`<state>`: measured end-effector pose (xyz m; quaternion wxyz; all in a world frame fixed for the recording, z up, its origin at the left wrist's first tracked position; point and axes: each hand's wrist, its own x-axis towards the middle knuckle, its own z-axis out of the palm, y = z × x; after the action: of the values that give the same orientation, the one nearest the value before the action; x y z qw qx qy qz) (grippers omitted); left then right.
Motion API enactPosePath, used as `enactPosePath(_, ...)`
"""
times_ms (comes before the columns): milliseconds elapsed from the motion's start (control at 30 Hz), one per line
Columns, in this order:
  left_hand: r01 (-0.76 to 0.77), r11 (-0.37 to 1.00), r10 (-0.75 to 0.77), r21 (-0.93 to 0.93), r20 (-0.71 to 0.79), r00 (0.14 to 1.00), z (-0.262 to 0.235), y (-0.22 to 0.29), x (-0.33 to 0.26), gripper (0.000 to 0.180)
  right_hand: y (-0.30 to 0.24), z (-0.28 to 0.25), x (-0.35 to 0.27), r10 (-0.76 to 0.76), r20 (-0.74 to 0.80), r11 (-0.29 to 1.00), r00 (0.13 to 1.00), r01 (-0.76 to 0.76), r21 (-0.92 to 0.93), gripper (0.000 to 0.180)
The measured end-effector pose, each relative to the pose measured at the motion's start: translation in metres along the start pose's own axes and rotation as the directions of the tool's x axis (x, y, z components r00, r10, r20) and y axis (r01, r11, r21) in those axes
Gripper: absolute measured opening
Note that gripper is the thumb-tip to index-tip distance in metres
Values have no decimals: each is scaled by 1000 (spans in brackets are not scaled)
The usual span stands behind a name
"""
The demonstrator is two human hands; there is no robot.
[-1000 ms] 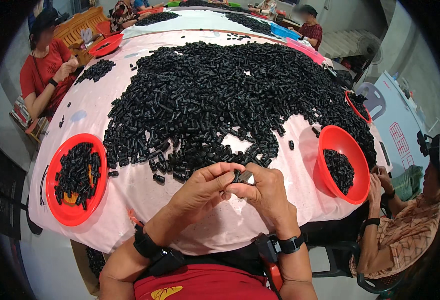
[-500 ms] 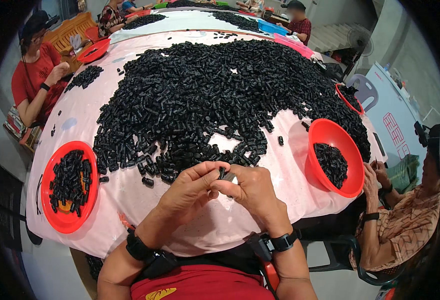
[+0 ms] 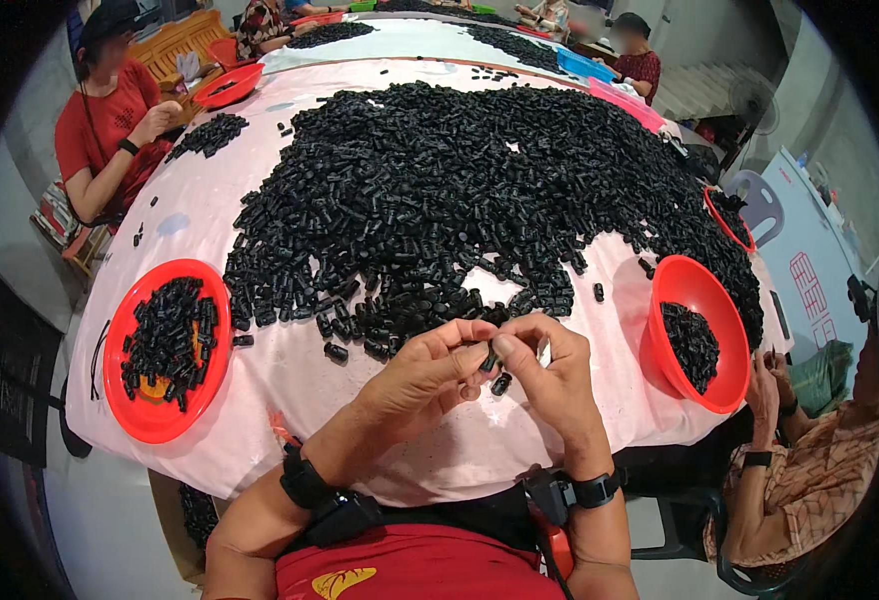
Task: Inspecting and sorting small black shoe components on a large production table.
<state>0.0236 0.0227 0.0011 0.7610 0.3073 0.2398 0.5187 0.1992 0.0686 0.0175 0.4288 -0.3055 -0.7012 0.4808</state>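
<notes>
My left hand (image 3: pixel 428 372) and my right hand (image 3: pixel 555 378) meet above the near part of the table, thumbs and fingertips pinched close together. Between them is a small black cylindrical piece (image 3: pixel 488 363), mostly covered by fingers. A second black piece (image 3: pixel 501 384) shows just below the fingertips; whether it is held or lies on the cloth I cannot tell. Just beyond my hands spreads a large heap of similar black pieces (image 3: pixel 440 190). A red bowl (image 3: pixel 120 385) with black pieces stands to my left, and a deeper red bowl (image 3: pixel 660 275) with more stands to my right.
Pink cloth (image 3: pixel 290 400) covers the table. A person in red (image 3: pixel 110 130) sits at the far left beside a small pile. At the right edge another person's hands (image 3: pixel 768 385) are near the deeper bowl. Farther back are a blue tray (image 3: pixel 585 66) and more people.
The view has shifted, so the table and bowls appear farther right. My right hand's fingers have opened somewhat around the pinch, and a black piece now shows below the fingertips.
</notes>
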Motion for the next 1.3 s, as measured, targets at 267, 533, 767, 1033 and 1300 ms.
enactPosePath(267,34,996,-35,-81,-15,999,0,1,-1,30,-2,-5,-1,50,54,998,997,-53,47,14)
enactPosePath(533,-90,996,88,-17,-98,991,12,6,-3,25,-4,-3,1,23,-59,999,998,-25,-30,12)
enactPosePath(767,-143,989,147,45,-105,984,2,-1,-1,22,-10,-1,-2,-47,68,976,997,61,-211,16)
enactPosePath(1033,-99,993,97,62,29,995,-4,-2,-2,28,-6,-6,-2,54,39,911,998,-33,-410,42)
enactPosePath(1300,-55,996,58,63,-43,997,5,-1,-3,27,1,-4,-1,-115,81,800,990,141,-584,54)
